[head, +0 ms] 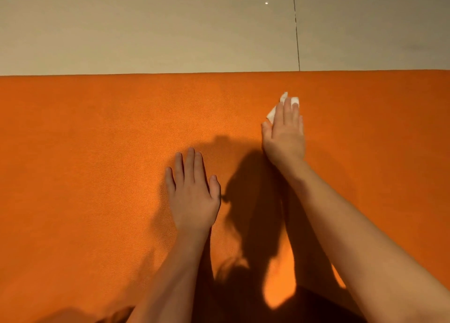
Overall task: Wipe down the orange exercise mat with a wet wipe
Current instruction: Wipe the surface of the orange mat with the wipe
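Observation:
The orange exercise mat (97, 152) fills the lower three quarters of the head view, its far edge running straight across. My right hand (285, 130) lies flat near that far edge, straight fingers pressing a white wet wipe (272, 113) onto the mat; the wipe shows only past the fingertips and beside the index finger, the rest is hidden under the palm. My left hand (193, 191) rests flat on the mat nearer to me, fingers straight and slightly spread, holding nothing.
Beyond the mat's far edge lies a beige tiled floor (146, 35) with a dark grout line (296, 30) and two small light reflections. Dark shadows of my arms fall on the mat between the hands.

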`<action>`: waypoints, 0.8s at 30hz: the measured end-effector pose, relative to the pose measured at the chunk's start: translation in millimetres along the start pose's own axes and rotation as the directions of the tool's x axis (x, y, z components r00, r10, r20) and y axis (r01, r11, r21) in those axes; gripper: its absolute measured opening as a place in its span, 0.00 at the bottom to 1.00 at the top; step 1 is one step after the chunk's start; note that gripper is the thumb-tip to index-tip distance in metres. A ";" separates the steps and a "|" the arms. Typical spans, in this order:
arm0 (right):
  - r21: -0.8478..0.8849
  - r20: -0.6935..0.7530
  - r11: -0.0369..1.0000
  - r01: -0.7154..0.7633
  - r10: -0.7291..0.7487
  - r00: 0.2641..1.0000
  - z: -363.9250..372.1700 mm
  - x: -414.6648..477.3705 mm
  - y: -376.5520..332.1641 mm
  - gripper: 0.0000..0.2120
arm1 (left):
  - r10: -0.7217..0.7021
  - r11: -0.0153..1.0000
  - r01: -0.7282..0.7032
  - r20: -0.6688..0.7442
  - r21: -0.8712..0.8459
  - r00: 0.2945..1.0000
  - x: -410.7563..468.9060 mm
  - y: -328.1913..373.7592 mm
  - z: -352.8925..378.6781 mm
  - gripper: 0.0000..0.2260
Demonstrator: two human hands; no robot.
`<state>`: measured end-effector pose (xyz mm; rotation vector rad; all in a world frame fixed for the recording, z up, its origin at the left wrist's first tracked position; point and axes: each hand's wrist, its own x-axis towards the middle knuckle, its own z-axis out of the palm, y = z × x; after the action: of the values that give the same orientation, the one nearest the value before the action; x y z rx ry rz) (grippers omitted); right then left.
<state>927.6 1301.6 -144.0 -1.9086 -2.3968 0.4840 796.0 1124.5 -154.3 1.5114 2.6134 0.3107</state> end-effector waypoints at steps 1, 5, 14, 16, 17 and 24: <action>0.045 -0.001 0.998 0.032 -0.032 0.999 4.7 -10.0 -6.5 0.30 | -0.002 1.000 0.002 0.000 -0.004 1.000 -0.1 0.2 0.3 0.27; 0.003 0.078 0.969 0.248 -0.247 0.966 7.5 -31.0 -8.7 0.31 | -0.008 1.000 0.008 0.007 -0.018 1.000 -0.8 -1.0 1.0 0.27; 0.047 0.080 0.995 0.091 -0.095 0.992 9.2 -67.8 -4.7 0.29 | -0.001 1.000 0.002 0.037 -0.014 0.999 -0.6 -2.2 -0.7 0.27; 0.030 0.123 0.980 0.198 -0.200 0.972 8.5 -79.3 -2.8 0.29 | -0.005 1.000 0.006 0.054 -0.019 0.999 0.2 -1.8 -1.0 0.27; -0.002 0.127 0.974 0.229 -0.227 0.966 6.1 -79.3 2.9 0.30 | -0.007 1.000 0.008 0.056 -0.018 0.998 0.4 -1.7 -1.0 0.27; 0.004 0.089 1.000 -0.007 0.007 0.996 3.1 -98.1 17.3 0.30 | 0.004 1.000 -0.004 0.028 0.002 1.000 1.7 -1.6 3.4 0.28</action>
<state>967.1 1210.4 -135.7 -1.9343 -2.4409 0.5858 794.5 1125.6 -158.0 1.5100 2.5902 0.2851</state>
